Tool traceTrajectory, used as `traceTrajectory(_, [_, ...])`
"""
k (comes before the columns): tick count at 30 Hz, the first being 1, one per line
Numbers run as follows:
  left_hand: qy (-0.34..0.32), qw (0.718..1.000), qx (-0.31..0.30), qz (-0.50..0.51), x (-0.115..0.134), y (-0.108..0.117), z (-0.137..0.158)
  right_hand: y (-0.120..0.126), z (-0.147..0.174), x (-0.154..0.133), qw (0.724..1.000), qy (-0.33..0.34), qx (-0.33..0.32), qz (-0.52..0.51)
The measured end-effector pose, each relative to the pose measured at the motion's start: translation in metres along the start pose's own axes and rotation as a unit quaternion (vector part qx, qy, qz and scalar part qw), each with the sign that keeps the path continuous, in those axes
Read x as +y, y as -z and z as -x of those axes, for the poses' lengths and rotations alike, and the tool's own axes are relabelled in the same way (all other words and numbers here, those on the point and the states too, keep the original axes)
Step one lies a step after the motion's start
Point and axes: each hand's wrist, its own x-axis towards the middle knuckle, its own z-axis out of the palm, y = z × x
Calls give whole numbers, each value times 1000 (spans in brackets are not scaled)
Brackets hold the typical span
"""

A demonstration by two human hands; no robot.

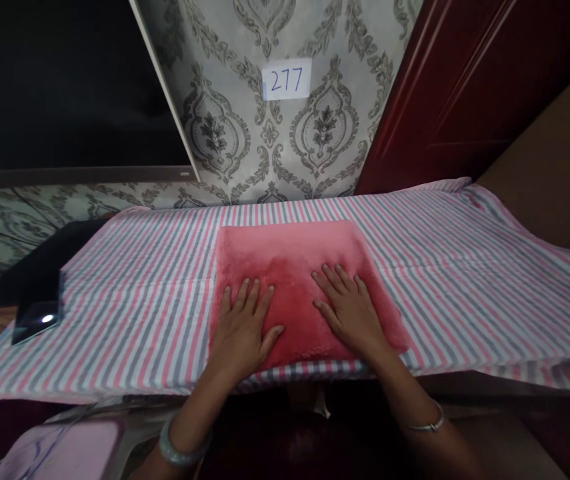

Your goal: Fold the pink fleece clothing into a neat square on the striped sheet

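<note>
A plush pinkish-red rectangular piece, like a cushion cover or folded fleece (285,250), lies flat on a striped cloth (165,287) that covers the table. Against its left part rests my left hand (243,327), palm down, fingers spread. My right hand (349,310) presses flat on the right part in the same way, its fingers apart. Neither hand grips the fabric. Darker red shading shows in the pile around and between both hands. Part of the piece's near edge is hidden under my wrists.
At the left end of the table lies a dark phone (37,319) with a bright reflection. A large black screen (69,87) stands at the back left. A paper marked 277 (287,79) is on the patterned wall. A dark red door (445,87) rises at the right; a pink stool (65,450) sits lower left.
</note>
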Motion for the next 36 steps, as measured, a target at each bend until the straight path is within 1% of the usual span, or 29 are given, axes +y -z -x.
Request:
traceTrajectory(11, [2, 999, 32, 19, -4, 2, 1, 3, -1, 0, 1000, -5, -13, 2])
traceTrajectory(15, [4, 998, 51, 31, -8, 2, 13, 2, -1, 3, 1000, 1, -3, -17])
traceTrajectory(18, [12, 995, 86, 59, -15, 0, 29, 3, 6, 9, 999, 19, 17, -48])
traceTrajectory(20, [48, 986, 120, 104, -22, -2, 41, 4, 15, 17, 995, 32, 46, -86])
traceTrajectory(22, [116, 966, 156, 168, -29, -4, 52, 7, 26, 27, 987, 25, 98, -127])
traceTrajectory(23, [156, 952, 169, 205, -33, -4, 56, 8, 32, 33, 981, 11, 130, -141])
traceTrajectory(25, [221, 919, 175, 276, -40, -3, 61, 10, 43, 47, 970, -30, 190, -149])
traceTrajectory(27, [250, 895, 172, 325, -42, 0, 62, 10, 52, 60, 961, -77, 222, -145])
traceTrajectory(29, [252, 888, 195, 331, -39, 1, 60, 7, 59, 70, 957, -121, 222, -144])
traceTrajectory(31, [239, 891, 238, 302, -33, 2, 59, 3, 63, 76, 955, -147, 212, -144])
traceTrajectory(33, [213, 900, 270, 267, -27, 1, 58, 1, 66, 78, 955, -151, 211, -141])
traceTrajectory(36, [169, 918, 278, 228, -22, -1, 59, 2, 67, 75, 952, -151, 228, -137])
